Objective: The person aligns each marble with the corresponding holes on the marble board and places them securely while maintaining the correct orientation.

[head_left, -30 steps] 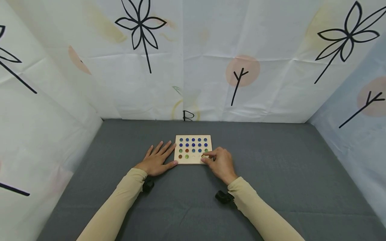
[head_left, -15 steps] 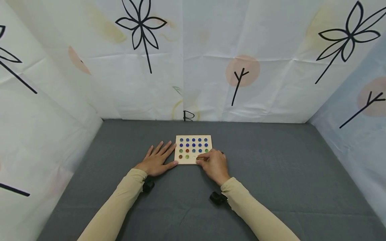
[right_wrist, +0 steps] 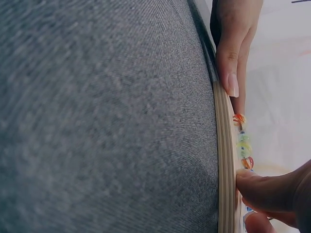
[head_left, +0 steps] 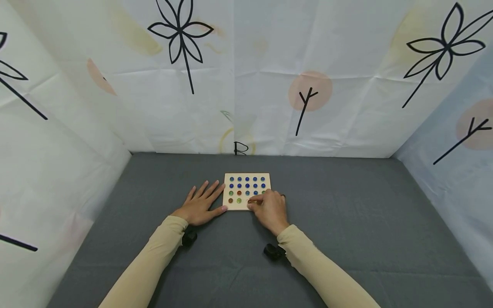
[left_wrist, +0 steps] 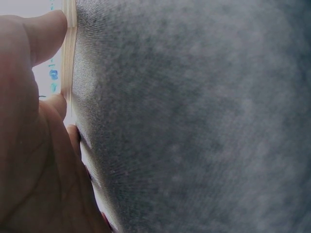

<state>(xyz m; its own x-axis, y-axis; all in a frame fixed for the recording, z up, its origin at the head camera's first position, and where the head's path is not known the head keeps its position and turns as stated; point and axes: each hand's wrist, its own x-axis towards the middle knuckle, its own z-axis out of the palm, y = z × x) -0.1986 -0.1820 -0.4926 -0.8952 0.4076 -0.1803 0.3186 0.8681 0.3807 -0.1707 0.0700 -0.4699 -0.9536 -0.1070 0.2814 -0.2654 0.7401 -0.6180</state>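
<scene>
A pale wooden board (head_left: 242, 207) lies on the dark grey cloth, with rows of glass marbles seated in it. Blue marbles (head_left: 247, 186) fill the two far rows; green, red and blue ones sit nearer. My left hand (head_left: 198, 209) lies with spread fingers on the cloth, its thumb and a fingertip touching the board's left side. At the front row, right of a green marble (head_left: 239, 200), my right hand (head_left: 271, 210) pinches a reddish-brown marble (head_left: 249, 201) between thumb and fingertips. That marble is mostly hidden by the fingers, as is the front right part of the board.
Grey cloth (head_left: 346, 222) covers the table all round the board. White printed fabric walls (head_left: 262, 115) rise behind and on both sides. A dark wrist camera (head_left: 273, 252) is worn under each wrist.
My right hand has slid left along the front row, from near the board's right end to about its middle, carrying the pinched marble. My left hand stays in place.
</scene>
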